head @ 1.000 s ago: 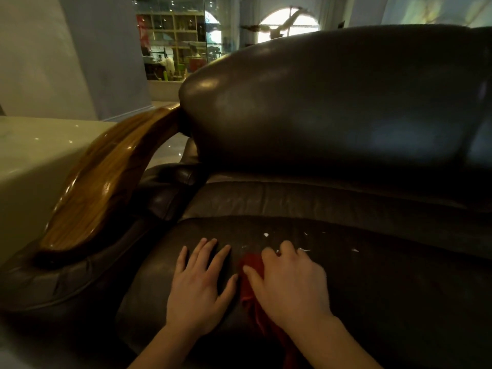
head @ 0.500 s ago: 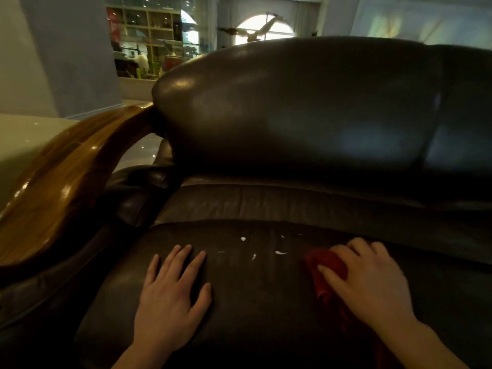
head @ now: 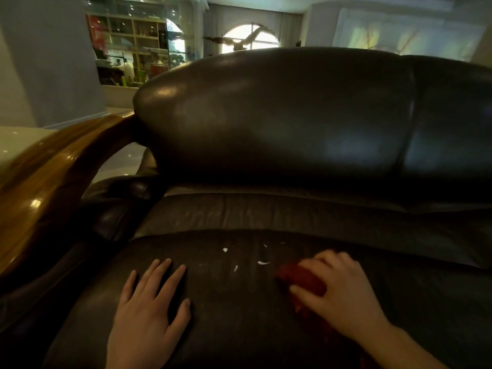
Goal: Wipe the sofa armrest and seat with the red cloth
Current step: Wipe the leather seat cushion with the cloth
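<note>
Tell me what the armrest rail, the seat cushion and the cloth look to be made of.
Armrest rail: apparently wood, glossy varnish; streaked brown grain and bright highlights show. Seat cushion: probably dark leather or a leather look-alike, dull sheen, creases along the back edge. Red cloth: soft fabric, matte, bunched under the right hand; weave too dim to tell.

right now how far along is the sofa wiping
In hand: the right hand presses the crumpled red cloth on the dark leather seat cushion; the left hand rests flat. Left: small white flecks beside the cloth. The glossy curved wooden armrest shows no sign of whether it was wiped.
</note>
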